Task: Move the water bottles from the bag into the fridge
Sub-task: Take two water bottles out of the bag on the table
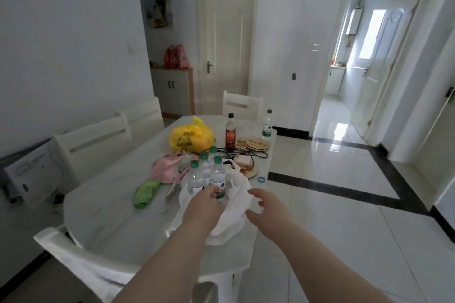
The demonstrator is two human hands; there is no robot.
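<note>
Four water bottles [205, 172] w/ green caps are stood upright, packed tight together, inside an open white plastic bag [234, 219]. The bag is laid on the table [110, 204] close to its right edge, about midway along it, w/ the loose plastic spread toward the near edge.

L hand [204, 206] is stretched over the bag, and its fingertips [211, 190] are set against the lower body of the nearest bottle [218, 176], by the green label. Whether the fingers are closed round that bottle can't be told, as the back of the hand hides them. R hand [266, 206] is held over the bag's right side, just inside the table's right edge. Its fingers are spread and loosely curled, and nothing is seen caught btwn them.

Other items on the table:
- A knotted yellow bag [189, 138] is set behind the bottles, toward the far edge.
- A dark sauce bottle [230, 134] is stood upright beside the yellow bag.
- A single water bottle [266, 125] is stood at the far right corner.
- Round mats [256, 145] are laid btwn those two bottles, nr the right edge.
- A pink cloth [167, 167] is bunched just left of the white bag, w/ a green cloth [146, 192] beside it, nearer the left edge.
- A small blue ring [261, 179] is laid at the right edge.

White chairs [93, 145] are pushed in along the left edge.
</note>
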